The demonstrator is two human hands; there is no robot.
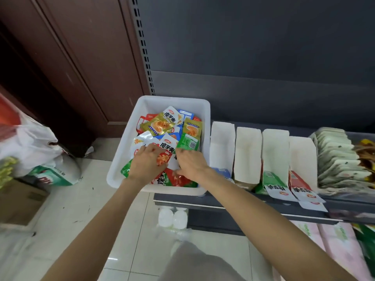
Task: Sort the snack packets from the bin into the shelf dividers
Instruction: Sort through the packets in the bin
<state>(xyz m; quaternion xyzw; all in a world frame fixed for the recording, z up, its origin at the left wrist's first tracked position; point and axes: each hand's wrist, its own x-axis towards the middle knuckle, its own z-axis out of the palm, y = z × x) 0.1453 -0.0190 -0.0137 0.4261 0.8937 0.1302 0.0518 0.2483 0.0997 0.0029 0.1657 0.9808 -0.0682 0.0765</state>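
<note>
Shelf (233, 201) is carrying bin (121, 159); left hand (147, 165) and right hand (192, 164) are pinching overlapped packets (168, 153), risking mixed colours.

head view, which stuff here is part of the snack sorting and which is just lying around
Part of the job:
white bin
snack packets
white dividers
left hand
right hand

Just lying about:
plastic bag
cardboard box
white bottles
</note>
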